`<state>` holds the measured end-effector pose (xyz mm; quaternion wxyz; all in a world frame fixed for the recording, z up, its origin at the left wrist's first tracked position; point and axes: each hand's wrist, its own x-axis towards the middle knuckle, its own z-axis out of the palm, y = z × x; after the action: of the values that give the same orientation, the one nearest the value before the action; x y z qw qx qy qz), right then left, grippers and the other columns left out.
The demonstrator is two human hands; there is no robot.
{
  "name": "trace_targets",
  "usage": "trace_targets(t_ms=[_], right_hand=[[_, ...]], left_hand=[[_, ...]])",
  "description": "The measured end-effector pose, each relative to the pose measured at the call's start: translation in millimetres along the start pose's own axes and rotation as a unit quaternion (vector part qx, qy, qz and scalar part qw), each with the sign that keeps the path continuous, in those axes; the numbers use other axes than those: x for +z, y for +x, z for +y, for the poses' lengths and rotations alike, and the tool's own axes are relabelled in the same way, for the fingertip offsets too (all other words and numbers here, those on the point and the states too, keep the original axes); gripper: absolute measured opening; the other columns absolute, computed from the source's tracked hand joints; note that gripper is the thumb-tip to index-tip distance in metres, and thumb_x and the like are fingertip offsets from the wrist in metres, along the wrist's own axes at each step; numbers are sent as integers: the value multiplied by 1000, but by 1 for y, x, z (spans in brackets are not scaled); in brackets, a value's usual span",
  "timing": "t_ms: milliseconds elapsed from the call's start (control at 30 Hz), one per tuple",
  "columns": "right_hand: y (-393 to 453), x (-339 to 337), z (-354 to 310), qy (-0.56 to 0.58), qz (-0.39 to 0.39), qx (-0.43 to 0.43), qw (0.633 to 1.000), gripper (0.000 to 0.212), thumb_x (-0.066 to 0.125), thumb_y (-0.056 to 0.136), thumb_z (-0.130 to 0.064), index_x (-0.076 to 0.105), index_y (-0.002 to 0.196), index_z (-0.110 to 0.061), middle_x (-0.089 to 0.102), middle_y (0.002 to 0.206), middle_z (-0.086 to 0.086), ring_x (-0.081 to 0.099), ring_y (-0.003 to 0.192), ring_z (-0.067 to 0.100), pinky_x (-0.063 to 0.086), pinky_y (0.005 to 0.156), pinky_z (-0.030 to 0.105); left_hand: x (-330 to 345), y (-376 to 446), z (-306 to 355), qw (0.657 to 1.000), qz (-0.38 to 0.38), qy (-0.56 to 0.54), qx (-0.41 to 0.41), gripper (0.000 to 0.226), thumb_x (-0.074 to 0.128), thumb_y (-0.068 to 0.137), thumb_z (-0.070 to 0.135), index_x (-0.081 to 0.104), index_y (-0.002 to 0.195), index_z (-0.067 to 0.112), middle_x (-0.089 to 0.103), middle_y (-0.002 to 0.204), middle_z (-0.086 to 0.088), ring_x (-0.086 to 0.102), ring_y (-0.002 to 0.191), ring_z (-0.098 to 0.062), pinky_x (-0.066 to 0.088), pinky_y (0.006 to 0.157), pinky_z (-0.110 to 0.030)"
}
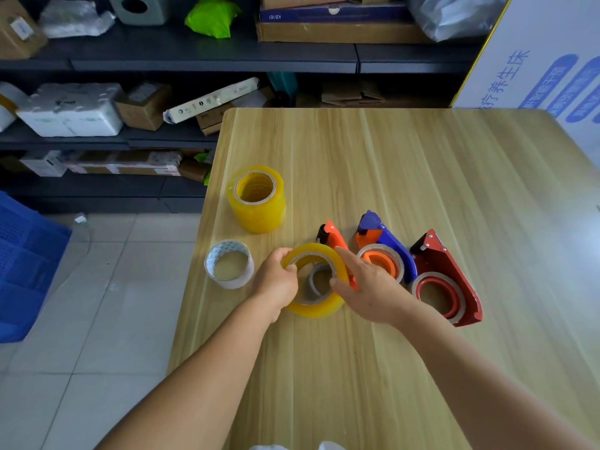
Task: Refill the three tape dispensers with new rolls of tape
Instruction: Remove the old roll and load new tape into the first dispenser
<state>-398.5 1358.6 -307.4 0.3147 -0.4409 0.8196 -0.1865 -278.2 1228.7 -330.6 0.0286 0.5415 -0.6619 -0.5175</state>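
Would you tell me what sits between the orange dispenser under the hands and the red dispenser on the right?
In the head view, the blue dispenser lies between the orange dispenser and the red dispenser, holding only an empty core on its orange hub.

1. yellow tape roll held over an orange dispenser.
2. blue dispenser with an orange hub.
3. red dispenser.
4. clear tape roll, blue-patterned core.
5. light woodgrain table.

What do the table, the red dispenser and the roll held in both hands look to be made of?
Table: wood-grain laminate probably, matte with printed streaks. Red dispenser: glossy painted metal, seemingly, with rivets. Roll between the left hand and right hand: translucent yellow plastic tape on a cardboard-looking core.
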Motion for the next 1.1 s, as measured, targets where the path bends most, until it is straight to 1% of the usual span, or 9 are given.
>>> trace_targets(t_ms=[33, 100, 167, 267, 367, 500, 633, 800, 1100], right_hand=[[1, -2, 0, 14, 14, -3, 1000, 48, 41, 96, -38, 30, 142, -29, 57, 111, -2, 59, 91, 10, 46, 71, 25], [3, -5, 1, 7, 41, 1, 999, 39, 42, 97, -26, 40, 136, -28, 54, 119, -3, 56, 99, 12, 44, 78, 27], [4, -5, 1, -54, 33, 18, 998, 44, 49, 94, -20, 41, 136, -28, 44, 135, -2, 47, 118, 20, 42, 90, 35], [3, -1, 4, -130, 4, 20, 991, 52, 60, 90, -25, 42, 138, -25, 32, 143, -2, 39, 127, 23, 41, 97, 38], [4, 2, 9, -135, 6, 23, 991, 57, 63, 88, -25, 41, 140, -22, 28, 145, -3, 44, 124, 22, 44, 96, 37], [4, 3, 13, -115, 6, 32, 993, 54, 63, 88, -20, 41, 138, -24, 29, 143, -4, 48, 120, 22, 45, 95, 37], [2, 4, 15, -166, 9, 33, 986, 51, 60, 90, -24, 41, 137, -25, 35, 137, 1, 52, 115, 25, 51, 88, 38], [0, -2, 21, -216, 24, 43, 975, 48, 58, 87, -10, 47, 133, -22, 39, 132, 2, 56, 105, 24, 51, 78, 32], [-3, -3, 25, -166, 20, 22, 986, 41, 51, 92, -11, 51, 132, -22, 44, 131, 1, 50, 116, 21, 48, 91, 33]], left_hand=[[-1, 0, 1, 1000, 3, 3, 3, 32, 41, 98, 24, 46, 127, 37, 53, 107, 8, 51, 91, -17, 44, 73, -30], [-3, 1, 4, 1000, 8, 11, 8, 35, 39, 99, 23, 45, 131, 35, 53, 110, 6, 52, 93, -18, 44, 72, -30], [-4, 1, 6, 1000, 10, 21, 13, 36, 38, 99, 23, 43, 133, 35, 55, 115, 4, 51, 93, -18, 43, 71, -30], [-5, 0, 10, 999, 10, 32, 22, 37, 38, 100, 25, 42, 135, 35, 56, 122, 1, 48, 93, -16, 42, 72, -30], [-2, 0, 14, 999, 0, 38, 27, 38, 38, 100, 25, 41, 136, 36, 54, 129, 0, 49, 97, -17, 43, 74, -31], [6, -3, 16, 997, 8, 75, 26, 40, 34, 100, 28, 36, 139, 39, 49, 133, -6, 52, 114, -27, 49, 86, -38], [9, -4, 17, 988, 44, 142, 42, 40, 28, 101, 31, 33, 139, 42, 45, 129, -12, 48, 117, -32, 47, 82, -41], [4, -4, 22, 976, 69, 193, 67, 41, 26, 102, 31, 30, 141, 41, 41, 129, -14, 46, 116, -34, 47, 85, -45], [7, -16, 31, 981, 44, 158, 99, 41, 27, 101, 30, 32, 141, 40, 42, 127, -13, 47, 116, -34, 45, 88, -44]])
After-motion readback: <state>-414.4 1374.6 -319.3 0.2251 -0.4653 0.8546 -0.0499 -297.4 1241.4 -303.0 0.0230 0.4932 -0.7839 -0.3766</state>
